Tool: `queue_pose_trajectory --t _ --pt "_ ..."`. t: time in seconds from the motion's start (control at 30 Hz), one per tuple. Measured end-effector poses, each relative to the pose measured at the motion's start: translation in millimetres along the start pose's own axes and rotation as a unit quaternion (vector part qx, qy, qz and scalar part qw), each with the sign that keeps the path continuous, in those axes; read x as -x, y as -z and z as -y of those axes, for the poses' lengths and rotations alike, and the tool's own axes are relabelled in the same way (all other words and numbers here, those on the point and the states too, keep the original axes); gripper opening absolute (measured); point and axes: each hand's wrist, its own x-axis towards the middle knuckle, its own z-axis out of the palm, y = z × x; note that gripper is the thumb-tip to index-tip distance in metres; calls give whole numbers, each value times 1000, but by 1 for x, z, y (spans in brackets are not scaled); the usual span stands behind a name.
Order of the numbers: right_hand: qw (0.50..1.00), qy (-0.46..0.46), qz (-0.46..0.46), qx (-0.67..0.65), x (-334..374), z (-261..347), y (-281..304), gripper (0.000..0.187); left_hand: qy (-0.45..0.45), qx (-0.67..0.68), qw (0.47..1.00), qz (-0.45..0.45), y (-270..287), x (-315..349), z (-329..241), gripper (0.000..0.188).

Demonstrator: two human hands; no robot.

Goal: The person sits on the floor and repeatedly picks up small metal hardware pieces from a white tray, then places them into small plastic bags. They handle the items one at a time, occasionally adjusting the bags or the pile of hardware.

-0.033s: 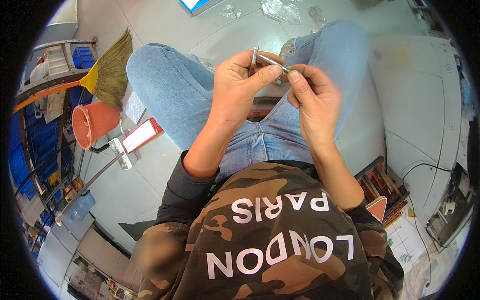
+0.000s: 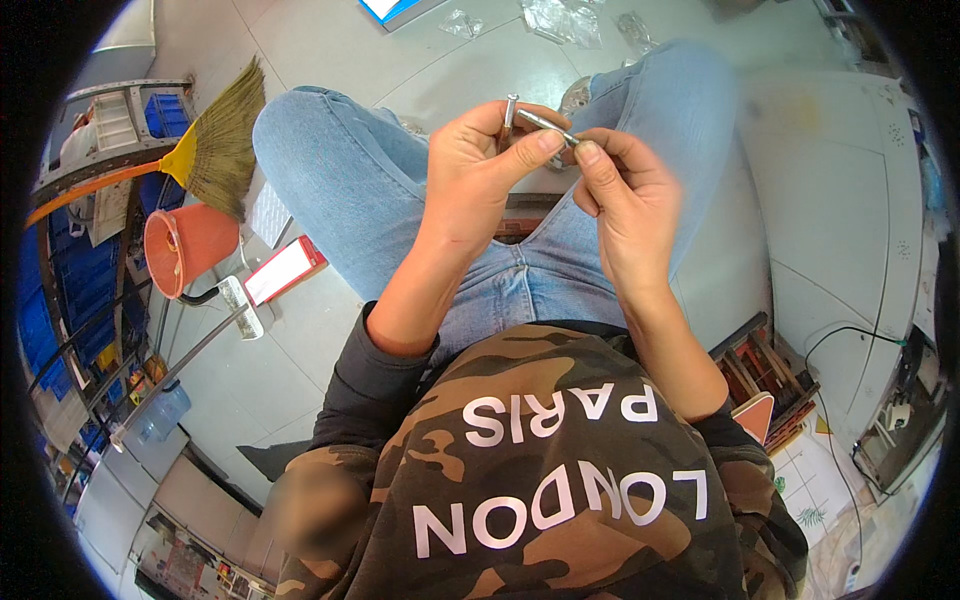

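Nothing has visibly moved since the earlier frame; both hands and everything around them match it. Held up between the person's knees, the slim metal rod (image 2: 541,123) slants down to the right, its lower end at the fingertips of the right hand (image 2: 632,195), whose thumb and fingers pinch it. The left hand (image 2: 475,165) grips the same rod with its thumb against the fingers, and a second metal piece (image 2: 511,108) with a small head stands up among those fingers. Fingers cover part of both pieces.

Legs in blue jeans (image 2: 330,155) flank the hands and hide some of the floor. Off to the left, a broom (image 2: 225,145) with an orange handle crosses in front of a shelf, its bristles close by an orange bucket (image 2: 212,245). A red-and-white box (image 2: 285,272) lies flat near the bucket. At the right stand a grey cabinet (image 2: 835,190) and a brown slatted frame (image 2: 745,365).

As for containers, something sits inside the bucket, too unclear to identify. Clear plastic bags (image 2: 560,20) lie on the floor ahead, their contents hard to tell. A blue bin (image 2: 167,115) rests on the shelf.
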Motion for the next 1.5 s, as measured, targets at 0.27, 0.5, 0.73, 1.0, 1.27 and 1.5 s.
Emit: queue_pose_trajectory --t 0.27,0.5,0.73,1.0,1.27,1.5 --pt "997 -42 22 -58 -1 3 0 18 0 -2 999 35 3 -2 -3 18" --pt "994 -65 36 -82 -2 -1 2 20 -8 -10 999 46 3 -3 0 16" --pt "995 -53 42 -74 -4 -4 3 19 2 28 999 31 2 -4 6 17" --pt "1000 6 7 0 -1 -5 2 17 32 59 998 -2 -2 -1 8 17" --pt "998 36 -26 45 0 -4 -1 15 18 71 997 -14 -1 -1 11 17" --pt "993 57 -52 93 0 -6 -3 14 15 108 993 -50 -6 0 16 15"
